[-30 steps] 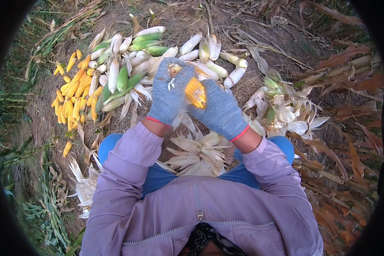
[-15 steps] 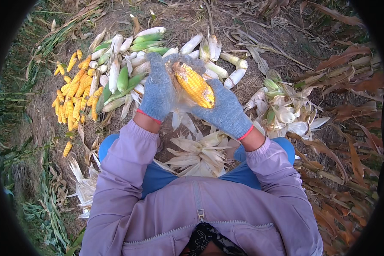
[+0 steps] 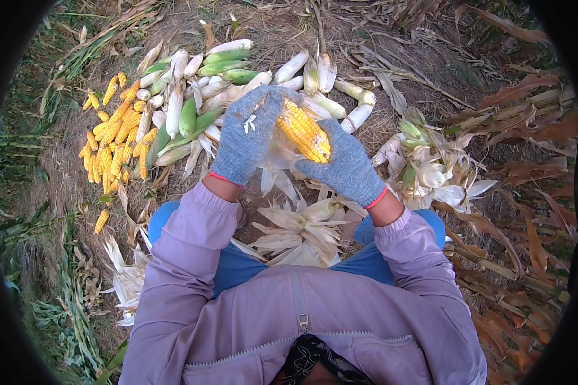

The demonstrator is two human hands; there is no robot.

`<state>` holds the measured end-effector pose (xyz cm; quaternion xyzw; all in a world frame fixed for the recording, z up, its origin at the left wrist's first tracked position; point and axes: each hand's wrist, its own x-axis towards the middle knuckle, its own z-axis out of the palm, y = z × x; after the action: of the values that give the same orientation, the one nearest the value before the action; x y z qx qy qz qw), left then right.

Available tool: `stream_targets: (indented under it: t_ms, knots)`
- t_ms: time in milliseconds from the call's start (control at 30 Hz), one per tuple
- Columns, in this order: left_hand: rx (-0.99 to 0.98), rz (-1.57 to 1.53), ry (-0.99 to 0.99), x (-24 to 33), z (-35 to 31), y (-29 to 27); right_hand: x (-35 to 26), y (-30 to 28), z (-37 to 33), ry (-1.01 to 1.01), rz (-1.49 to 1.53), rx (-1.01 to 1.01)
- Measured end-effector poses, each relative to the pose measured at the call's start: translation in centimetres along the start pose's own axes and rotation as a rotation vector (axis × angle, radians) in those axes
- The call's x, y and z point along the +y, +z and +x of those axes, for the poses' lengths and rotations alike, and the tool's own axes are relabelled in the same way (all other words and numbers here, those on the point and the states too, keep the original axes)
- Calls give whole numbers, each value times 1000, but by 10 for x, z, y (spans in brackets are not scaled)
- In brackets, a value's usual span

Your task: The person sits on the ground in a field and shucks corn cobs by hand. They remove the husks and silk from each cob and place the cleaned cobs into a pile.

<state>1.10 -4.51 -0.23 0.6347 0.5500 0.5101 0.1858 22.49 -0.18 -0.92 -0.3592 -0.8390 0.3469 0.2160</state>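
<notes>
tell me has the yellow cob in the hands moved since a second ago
Yes. The yellow cob has risen from the husk heap toward the unhusked ears, with more kernels bared.

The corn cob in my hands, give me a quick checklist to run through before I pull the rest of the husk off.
1. Both hands on the corn cob: ok, left hand at the top, right hand at the lower end.
2. Kernels exposed: ok, yellow rows show between the gloves.
3. Husk fully off: not ok, pale leaves hang below the cob.
4. Gloves on: ok, both grey knit.
5. Pile of husked cobs within sight: ok, at the left.
6. Stem snapped off: cannot tell, the right hand hides it.
</notes>
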Motion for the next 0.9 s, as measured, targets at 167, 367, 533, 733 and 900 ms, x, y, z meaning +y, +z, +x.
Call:
stream_targets:
  t_ms: [167,367,533,733,900]
  knots:
    - [-46,-74,-55,-3,0,-3,11,8,-1,-36,97,-47]
    - [-89,-256,-318,-2,2,-6,5,2,0,-94,241,-178]
    - [13,-388,-90,-12,-2,2,3,-2,-4,317,910,-436]
    - [-36,-477,-343,32,6,-1,17,15,-3,275,876,-174]
    - [-93,36,-287,18,6,1,22,19,-4,229,741,-109]
